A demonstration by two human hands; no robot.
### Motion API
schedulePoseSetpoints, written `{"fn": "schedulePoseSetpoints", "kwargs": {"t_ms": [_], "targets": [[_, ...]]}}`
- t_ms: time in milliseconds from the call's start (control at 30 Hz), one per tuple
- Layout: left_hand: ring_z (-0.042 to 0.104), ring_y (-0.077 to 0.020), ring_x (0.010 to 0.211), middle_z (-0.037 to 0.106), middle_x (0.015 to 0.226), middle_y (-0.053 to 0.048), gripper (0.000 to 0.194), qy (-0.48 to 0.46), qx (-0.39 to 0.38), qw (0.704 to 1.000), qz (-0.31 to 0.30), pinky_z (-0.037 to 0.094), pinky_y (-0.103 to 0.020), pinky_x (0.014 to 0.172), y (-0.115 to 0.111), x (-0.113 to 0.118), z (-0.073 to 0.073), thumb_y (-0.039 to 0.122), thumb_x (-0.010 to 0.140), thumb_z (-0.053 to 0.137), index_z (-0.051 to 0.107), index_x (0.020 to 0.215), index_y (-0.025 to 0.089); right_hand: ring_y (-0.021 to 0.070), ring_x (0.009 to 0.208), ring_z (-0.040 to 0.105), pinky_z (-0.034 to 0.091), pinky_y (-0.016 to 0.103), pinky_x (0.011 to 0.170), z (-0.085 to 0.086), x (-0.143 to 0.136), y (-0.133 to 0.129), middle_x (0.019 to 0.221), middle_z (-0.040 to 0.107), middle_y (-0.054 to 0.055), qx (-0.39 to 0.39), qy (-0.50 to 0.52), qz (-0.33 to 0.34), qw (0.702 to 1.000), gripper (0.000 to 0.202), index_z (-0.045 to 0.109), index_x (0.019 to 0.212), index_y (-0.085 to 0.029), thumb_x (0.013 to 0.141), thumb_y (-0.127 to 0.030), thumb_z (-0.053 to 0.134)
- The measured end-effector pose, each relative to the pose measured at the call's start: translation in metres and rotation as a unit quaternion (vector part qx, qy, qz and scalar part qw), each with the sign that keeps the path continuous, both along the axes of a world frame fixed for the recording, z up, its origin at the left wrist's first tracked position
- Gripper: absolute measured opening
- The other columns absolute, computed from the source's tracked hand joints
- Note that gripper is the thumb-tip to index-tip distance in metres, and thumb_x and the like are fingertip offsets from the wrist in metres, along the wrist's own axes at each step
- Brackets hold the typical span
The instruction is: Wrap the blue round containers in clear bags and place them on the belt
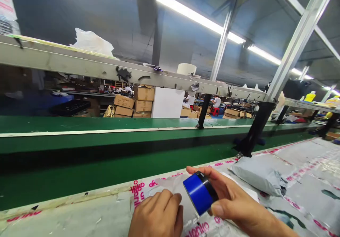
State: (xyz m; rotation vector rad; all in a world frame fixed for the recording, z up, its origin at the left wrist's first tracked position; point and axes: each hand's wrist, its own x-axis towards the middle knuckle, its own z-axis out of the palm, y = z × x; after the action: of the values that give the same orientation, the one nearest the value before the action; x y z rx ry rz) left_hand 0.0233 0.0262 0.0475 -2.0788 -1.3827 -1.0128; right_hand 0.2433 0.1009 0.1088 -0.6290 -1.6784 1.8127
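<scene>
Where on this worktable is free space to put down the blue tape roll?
Free: the table left of the left hand. Crowded: the grey mailer bag beside the right hand holding the blue tape roll.

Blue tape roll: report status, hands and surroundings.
Right hand grips blue tape roll. Left hand presses grey mailer bag flat. Sealed grey parcel lies right.

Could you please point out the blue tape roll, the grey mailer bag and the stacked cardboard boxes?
blue tape roll (198, 194), head view, its blue face.
grey mailer bag (259, 175), head view, its middle.
cardboard boxes (143, 100), head view, the tallest stack's front.
</scene>
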Motion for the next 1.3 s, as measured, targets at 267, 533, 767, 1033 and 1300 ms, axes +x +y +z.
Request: {"fn": "schedulePoseSetpoints", "kwargs": {"t_ms": [267, 533, 767, 1033, 1300], "targets": [[0.062, -0.0193, 0.059, 0.062, 0.075, 0.002, 0.020, -0.055, -0.004, 0.998, -0.038, 0.047, -0.033, 0.050, -0.005, 0.001, 0.008, 0.007, 0.087, 0.049, 0.057, 0.089, 0.024, 0.0295, 0.114, 0.059, 0.044, 0.043, 0.096, -0.017, -0.012, -0.006, 0.126, 0.062, 0.011, 0.074, -0.059, -0.057, 0.994, 0.063, 0.049, 0.128, -0.023, 0.077, -0.037, 0.082], [0.063, -0.0130, 0.061, 0.062, 0.073, 0.006, 0.016, -0.213, -0.105, 0.971, -0.027, 0.044, -0.026, 0.057, -0.010, 0.007, 0.010, 0.010, 0.089, 0.044, 0.049, 0.089, 0.025, 0.0270, 0.098, 0.060, 0.049, 0.045, 0.092, -0.021, -0.019, -0.020, 0.126, 0.061, 0.009, 0.205, -0.205, -0.205, 0.935, 0.061, 0.052, 0.129, -0.023, 0.071, -0.029, 0.069], [0.059, -0.0139, 0.061, 0.060, 0.069, 0.005, 0.011, -0.320, -0.242, 0.914, -0.067, 0.042, -0.026, 0.058, -0.009, 0.016, 0.004, 0.015, 0.084, 0.045, 0.052, 0.084, 0.024, 0.0301, 0.122, 0.057, 0.045, 0.046, 0.106, -0.031, -0.023, -0.023, 0.129, 0.062, 0.011, 0.169, -0.121, -0.180, 0.961, 0.057, 0.050, 0.127, -0.021, 0.075, -0.031, 0.073], [0.057, -0.0133, 0.060, 0.059, 0.066, 0.003, 0.003, -0.471, -0.304, 0.816, -0.143, 0.042, -0.024, 0.056, -0.009, 0.017, 0.019, 0.024, 0.084, 0.053, 0.055, 0.083, 0.022, 0.0270, 0.097, 0.066, 0.055, 0.042, 0.085, -0.037, -0.024, -0.025, 0.121, 0.064, 0.007, 0.213, -0.176, -0.195, 0.941, 0.057, 0.054, 0.127, -0.024, 0.072, -0.020, 0.070], [0.069, -0.0194, 0.085, 0.070, 0.106, -0.003, 0.053, -0.236, -0.051, 0.956, -0.170, 0.059, -0.035, 0.078, -0.006, -0.008, 0.005, 0.030, 0.078, 0.069, 0.050, 0.128, 0.029, 0.0267, 0.098, 0.064, 0.052, 0.040, 0.084, -0.027, -0.024, -0.028, 0.113, 0.067, 0.005, 0.219, -0.177, -0.207, 0.937, 0.056, 0.057, 0.123, -0.024, 0.070, -0.019, 0.070]]}}
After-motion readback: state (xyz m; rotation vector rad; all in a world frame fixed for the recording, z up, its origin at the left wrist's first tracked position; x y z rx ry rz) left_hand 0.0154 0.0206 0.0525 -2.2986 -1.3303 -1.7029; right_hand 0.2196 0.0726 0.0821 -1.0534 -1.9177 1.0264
